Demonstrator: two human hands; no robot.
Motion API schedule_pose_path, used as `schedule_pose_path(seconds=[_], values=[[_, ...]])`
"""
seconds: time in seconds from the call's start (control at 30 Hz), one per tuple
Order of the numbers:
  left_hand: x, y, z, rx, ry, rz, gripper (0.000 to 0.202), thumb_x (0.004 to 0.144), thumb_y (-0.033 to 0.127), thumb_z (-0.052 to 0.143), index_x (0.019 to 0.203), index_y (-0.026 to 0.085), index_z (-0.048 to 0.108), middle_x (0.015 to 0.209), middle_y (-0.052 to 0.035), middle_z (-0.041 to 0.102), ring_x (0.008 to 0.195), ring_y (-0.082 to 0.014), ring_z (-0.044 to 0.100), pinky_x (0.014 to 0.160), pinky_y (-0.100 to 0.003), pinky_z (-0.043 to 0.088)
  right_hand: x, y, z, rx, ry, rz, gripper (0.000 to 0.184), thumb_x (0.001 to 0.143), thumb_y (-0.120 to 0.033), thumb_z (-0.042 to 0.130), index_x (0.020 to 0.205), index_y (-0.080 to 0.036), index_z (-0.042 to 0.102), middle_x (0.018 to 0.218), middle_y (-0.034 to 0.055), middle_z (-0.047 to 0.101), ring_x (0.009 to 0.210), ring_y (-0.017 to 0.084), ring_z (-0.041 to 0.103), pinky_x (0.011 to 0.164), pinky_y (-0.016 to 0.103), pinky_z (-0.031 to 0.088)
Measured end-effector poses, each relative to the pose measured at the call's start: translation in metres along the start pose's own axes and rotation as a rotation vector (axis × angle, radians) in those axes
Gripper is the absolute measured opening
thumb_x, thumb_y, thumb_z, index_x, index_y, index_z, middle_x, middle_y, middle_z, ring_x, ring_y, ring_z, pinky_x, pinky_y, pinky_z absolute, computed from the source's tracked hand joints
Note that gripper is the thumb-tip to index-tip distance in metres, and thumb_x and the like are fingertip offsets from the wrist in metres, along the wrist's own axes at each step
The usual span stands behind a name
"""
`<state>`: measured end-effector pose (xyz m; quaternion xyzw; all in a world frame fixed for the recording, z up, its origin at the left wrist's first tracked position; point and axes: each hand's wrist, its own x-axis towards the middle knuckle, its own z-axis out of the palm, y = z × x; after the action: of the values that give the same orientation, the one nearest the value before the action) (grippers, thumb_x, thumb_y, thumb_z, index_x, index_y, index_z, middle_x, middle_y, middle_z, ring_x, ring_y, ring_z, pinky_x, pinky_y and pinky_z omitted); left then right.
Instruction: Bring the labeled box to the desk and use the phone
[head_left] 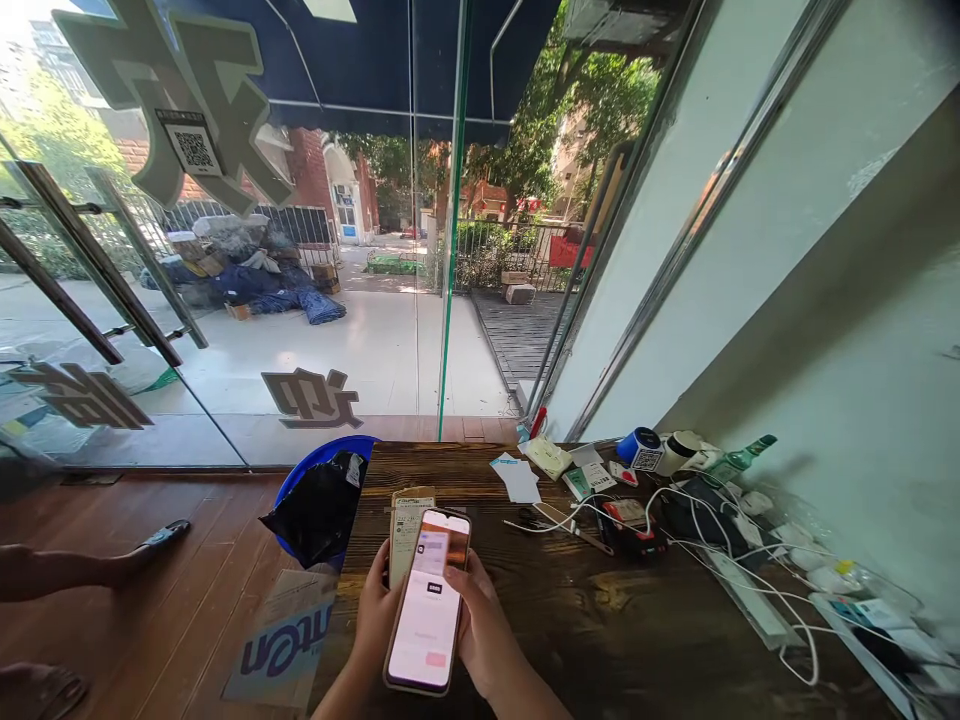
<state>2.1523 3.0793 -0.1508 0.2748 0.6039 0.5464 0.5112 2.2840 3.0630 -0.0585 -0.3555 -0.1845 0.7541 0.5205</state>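
Note:
A smartphone [426, 630] with a lit, mostly white and pinkish screen is gripped by my right hand [480, 615], closed on its right side with the thumb over the screen. Behind it, a small cardboard box [409, 507] with a printed label stands out past the phone's top left. My left hand [373, 605] is closed along the left edge of this box; its lower part is hidden by the phone. Both hands are over the near left part of the dark wooden table [570, 610].
White cards [517, 480], scissors, tangled white cables, a power strip [750, 600], a blue cylinder [639, 449] and a green bottle [742, 460] crowd the table's right side. Left of the table stand a blue bin [300, 475] with a black bag and flattened cardboard [281, 640]. A person's legs [75, 572] show at left.

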Motion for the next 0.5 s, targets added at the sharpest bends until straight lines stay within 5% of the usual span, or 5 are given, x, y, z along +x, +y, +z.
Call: schedule_pose_path(seconds=[0.23, 0.37, 0.5], values=[[0.012, -0.037, -0.024, 0.086, 0.033, -0.029, 0.087, 0.054, 0.051, 0.076, 0.127, 0.015, 0.047, 0.115, -0.0165, 0.066, 0.106, -0.0351, 0.062, 0.089, -0.044, 0.05, 0.024, 0.008, -0.014, 0.04, 0.205, 0.292, 0.074, 0.044, -0.068, 0.078, 0.094, -0.015, 0.064, 0.071, 0.0079, 0.071, 0.07, 0.028, 0.067, 0.066, 0.039, 0.052], [0.012, -0.041, -0.029, 0.142, 0.025, -0.026, 0.093, 0.056, 0.054, 0.072, 0.132, 0.013, 0.041, 0.126, -0.0203, 0.059, 0.11, -0.0353, 0.059, 0.093, -0.044, 0.048, 0.029, 0.012, -0.022, 0.028, 0.249, 0.321, 0.068, 0.053, -0.069, 0.074, 0.094, -0.015, 0.065, 0.061, 0.0049, 0.067, 0.059, 0.025, 0.064, 0.06, 0.037, 0.051], [0.007, -0.031, -0.032, 0.151, 0.038, -0.035, 0.097, 0.055, 0.055, 0.072, 0.134, 0.01, 0.039, 0.129, -0.0227, 0.056, 0.111, -0.0354, 0.059, 0.094, -0.043, 0.047, 0.027, 0.007, -0.024, -0.011, 0.302, 0.315, 0.051, 0.063, -0.072, 0.066, 0.064, -0.021, 0.058, 0.044, -0.0008, 0.054, 0.044, 0.017, 0.052, 0.053, 0.032, 0.047]])
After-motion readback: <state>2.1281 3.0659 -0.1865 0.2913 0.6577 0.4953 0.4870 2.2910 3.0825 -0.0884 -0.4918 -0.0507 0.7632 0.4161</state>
